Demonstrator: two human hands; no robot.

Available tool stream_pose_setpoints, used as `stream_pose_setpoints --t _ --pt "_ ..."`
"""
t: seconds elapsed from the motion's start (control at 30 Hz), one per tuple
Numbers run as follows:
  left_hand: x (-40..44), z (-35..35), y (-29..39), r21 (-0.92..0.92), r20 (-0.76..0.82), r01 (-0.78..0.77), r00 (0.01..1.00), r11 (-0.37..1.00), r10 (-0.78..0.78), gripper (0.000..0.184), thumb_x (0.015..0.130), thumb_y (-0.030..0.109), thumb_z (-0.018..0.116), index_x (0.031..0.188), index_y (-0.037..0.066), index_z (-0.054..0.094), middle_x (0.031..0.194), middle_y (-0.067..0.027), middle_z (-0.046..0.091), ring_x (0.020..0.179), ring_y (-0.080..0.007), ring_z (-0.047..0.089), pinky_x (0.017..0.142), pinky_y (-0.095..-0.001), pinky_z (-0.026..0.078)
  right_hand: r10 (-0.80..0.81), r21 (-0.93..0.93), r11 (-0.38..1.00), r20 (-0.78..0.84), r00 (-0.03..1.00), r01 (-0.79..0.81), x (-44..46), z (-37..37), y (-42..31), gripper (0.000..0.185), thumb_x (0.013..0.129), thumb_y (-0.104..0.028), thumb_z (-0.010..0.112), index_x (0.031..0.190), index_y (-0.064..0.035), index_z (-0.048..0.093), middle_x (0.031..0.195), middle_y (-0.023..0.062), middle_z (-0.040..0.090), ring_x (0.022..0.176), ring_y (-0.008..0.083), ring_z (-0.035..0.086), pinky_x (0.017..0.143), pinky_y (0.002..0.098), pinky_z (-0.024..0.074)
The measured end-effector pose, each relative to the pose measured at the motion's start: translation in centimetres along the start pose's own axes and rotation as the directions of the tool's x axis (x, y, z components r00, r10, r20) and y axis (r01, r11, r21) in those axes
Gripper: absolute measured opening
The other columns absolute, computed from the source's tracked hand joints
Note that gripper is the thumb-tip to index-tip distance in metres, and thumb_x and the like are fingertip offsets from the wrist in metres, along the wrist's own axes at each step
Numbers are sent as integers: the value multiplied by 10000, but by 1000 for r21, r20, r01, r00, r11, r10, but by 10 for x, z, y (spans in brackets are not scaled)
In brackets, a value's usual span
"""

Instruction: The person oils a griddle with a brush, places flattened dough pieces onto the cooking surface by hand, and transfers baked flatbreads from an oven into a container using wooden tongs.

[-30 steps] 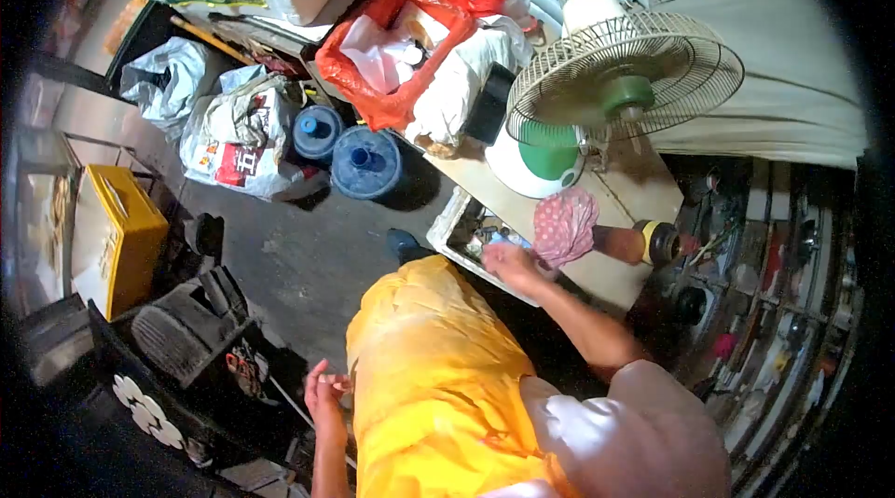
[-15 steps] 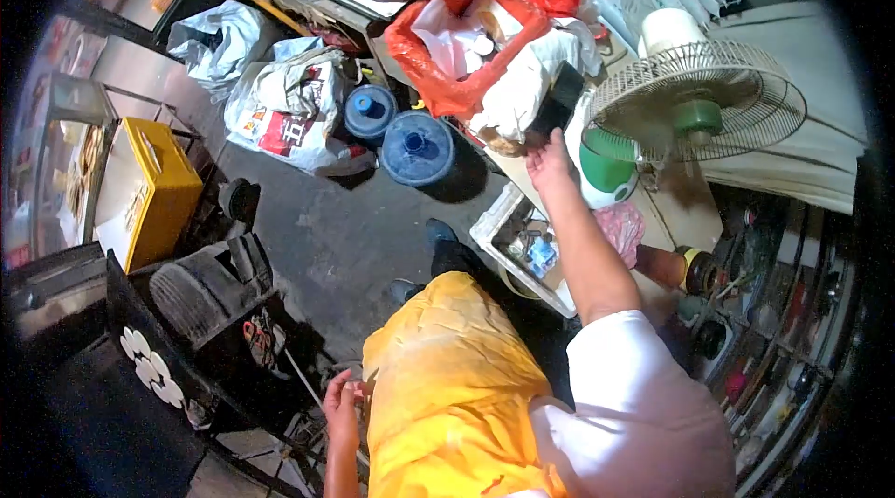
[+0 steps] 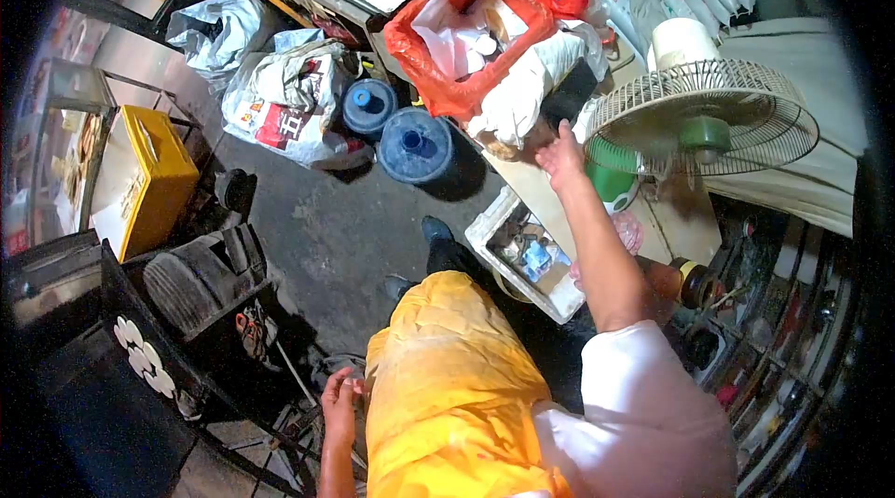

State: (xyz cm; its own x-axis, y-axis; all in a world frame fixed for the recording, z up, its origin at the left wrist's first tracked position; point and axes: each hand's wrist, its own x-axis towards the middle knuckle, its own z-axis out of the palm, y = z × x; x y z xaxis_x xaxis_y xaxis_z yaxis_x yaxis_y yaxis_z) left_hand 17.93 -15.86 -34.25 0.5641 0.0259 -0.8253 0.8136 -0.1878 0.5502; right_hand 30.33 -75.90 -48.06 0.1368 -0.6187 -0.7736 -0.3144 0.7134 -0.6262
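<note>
My right hand [image 3: 561, 157] reaches out over the table, fingers apart and nothing visible in them. Just beyond its fingertips a flat black rectangular object [image 3: 571, 92] leans against a white plastic bag [image 3: 522, 88]; whether they touch I cannot tell. To the right of this hand is a fan with a wire cage [image 3: 643, 106] and a green-and-white base [image 3: 611, 183]. My left hand [image 3: 342, 397] hangs low beside the yellow apron [image 3: 457, 358], its fingers loosely bent and apart, with nothing visible in them.
An open red bag [image 3: 419, 69] holds white paper-like items. Blue water jugs [image 3: 415, 148] and stuffed plastic bags [image 3: 280, 106] stand on the floor. A white foam box [image 3: 559, 297] of small items sits below my right forearm. A yellow box [image 3: 163, 172] is at left.
My right hand has shifted slightly right and down, its fingers more spread and lower relative to the black object. My left hand has barely moved. The view has shifted slightly.
</note>
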Motion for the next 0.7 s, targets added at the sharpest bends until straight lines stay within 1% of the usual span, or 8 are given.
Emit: stream_pose_setpoints --t 0.07,0.2,0.37,0.43,0.5,0.53,0.6,0.7 --pt "2 4 2 37 0 -6 1000 999 6 255 1052 164 548 1265 30 590 912 -8 645 831 -105 588 791 -296 490 -202 38 978 -22 979 203 0 1 -5 591 893 -588 683 1182 -90 550 900 61 602 718 151 588 593 298 522" --pt "4 17 15 67 8 1 1000 998 -1 267 1058 173 540 1279 31 588 947 -13 649 861 -108 593 808 -304 488 -249 -59 967 -48 967 247 3 13 -27 527 887 -494 740 1189 -119 524 874 28 565 611 108 500 465 234 387" --pt "15 15 9 86 90 -58 995 995 50 289 1062 161 524 1326 51 572 1004 -22 661 891 -116 607 824 -315 488 -134 -16 991 -122 983 134 -27 21 -26 513 900 -331 778 1271 -122 491 937 4 561 613 93 488 476 234 383" --pt "22 17 12 68 103 -55 994 996 48 305 1060 176 531 1337 54 564 1009 -21 660 898 -120 607 832 -317 492 -136 336 937 114 984 90 -23 3 -7 601 932 -303 748 1401 -150 405 949 21 544 645 101 492 517 253 410" --pt "31 21 21 48 117 -58 992 997 52 323 1057 192 538 1349 56 557 1015 -20 659 905 -123 606 840 -319 495 -150 396 914 118 982 92 -35 -14 18 372 967 -243 706 1248 -173 472 949 -10 532 716 134 514 601 292 454" --pt "35 26 28 45 114 -42 993 998 36 347 1054 225 545 1352 48 550 1023 -26 660 905 -131 611 850 -323 500 -166 410 907 135 977 97 -50 -23 28 268 965 -220 709 1145 -155 521 1062 9 521 745 111 525 572 240 475" --pt "37 43 56 55 103 -17 995 998 11 436 1049 339 540 1354 27 539 1042 -51 665 912 -158 637 869 -344 518 -186 356 930 251 950 88 -84 -44 55 244 972 -208 694 1127 -155 513 1085 -21 486 860 88 486 614 223 470" --pt "69 68 67 -243 283 -10 956 970 81 505 1059 418 481 1397 45 520 1085 -81 671 997 -192 656 917 -370 512 -115 42 993 429 896 107 -189 -44 77 118 996 -182 625 1015 -118 528 900 -30 517 768 79 506 549 237 439"
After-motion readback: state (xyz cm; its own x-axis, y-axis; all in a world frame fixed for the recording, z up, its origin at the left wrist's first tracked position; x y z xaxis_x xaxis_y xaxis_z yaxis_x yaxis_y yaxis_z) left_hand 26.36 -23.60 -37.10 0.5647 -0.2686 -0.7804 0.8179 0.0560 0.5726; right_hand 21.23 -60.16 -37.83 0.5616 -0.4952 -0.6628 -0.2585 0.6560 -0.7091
